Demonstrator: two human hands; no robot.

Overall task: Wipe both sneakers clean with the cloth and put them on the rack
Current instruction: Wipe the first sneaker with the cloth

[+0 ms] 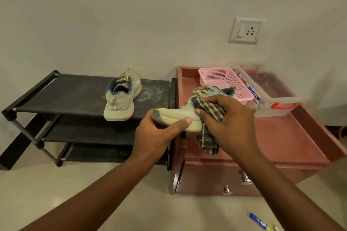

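The rack (75, 93) stands centre left, a sneaker (120, 103) on its top shelf, the cabinet (281, 137) just right of it. A basket (210, 78) and, right of it, a box (277, 103) sit at the cabinet's back.

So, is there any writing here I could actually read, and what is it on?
"MULTI BOX": white letters on the blue strip of the label stuck to the clear plastic box.
The rest of that label: too blurred to read.
The print on the blue tube on the floor: too small to read.
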